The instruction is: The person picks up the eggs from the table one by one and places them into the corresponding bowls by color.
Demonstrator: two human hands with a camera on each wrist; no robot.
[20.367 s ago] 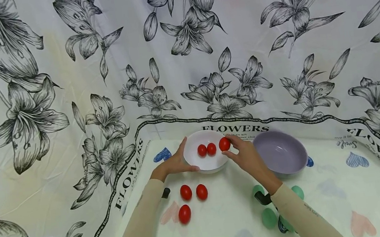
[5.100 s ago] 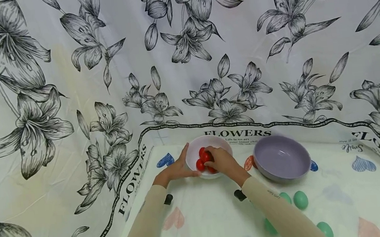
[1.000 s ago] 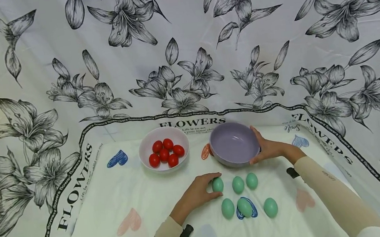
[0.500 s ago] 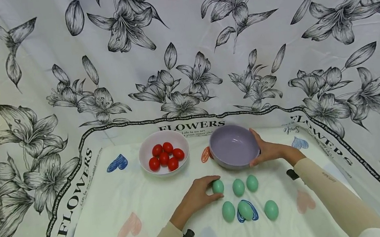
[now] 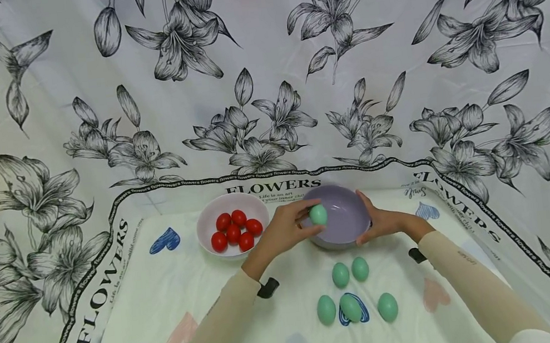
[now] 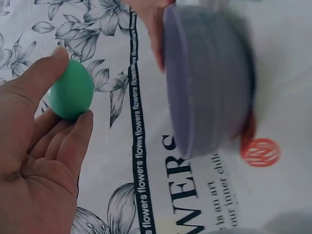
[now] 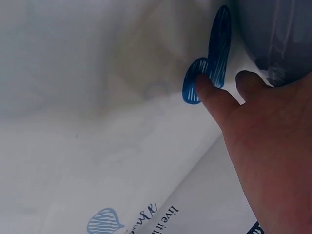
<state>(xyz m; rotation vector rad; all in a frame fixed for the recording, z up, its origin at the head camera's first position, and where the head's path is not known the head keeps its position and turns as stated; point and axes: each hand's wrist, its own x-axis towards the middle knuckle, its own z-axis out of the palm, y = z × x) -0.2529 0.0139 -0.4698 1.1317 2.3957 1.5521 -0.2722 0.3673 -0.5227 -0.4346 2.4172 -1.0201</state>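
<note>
Left hand: pinches one green egg, which hides a part of the purple bowl in head view.
Right hand: spread against this bowl's side, some fingertips hidden.
Purple bowl: blurred in left wrist view, cut off in right.

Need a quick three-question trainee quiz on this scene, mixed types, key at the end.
1. Which hand holds a green egg?
2. True or false: the visible red eggs lie in the white bowl, not the purple bowl.
3. In the head view, how many green eggs lie on the cloth?

Key: 1. The left hand. 2. True. 3. Five.
</note>
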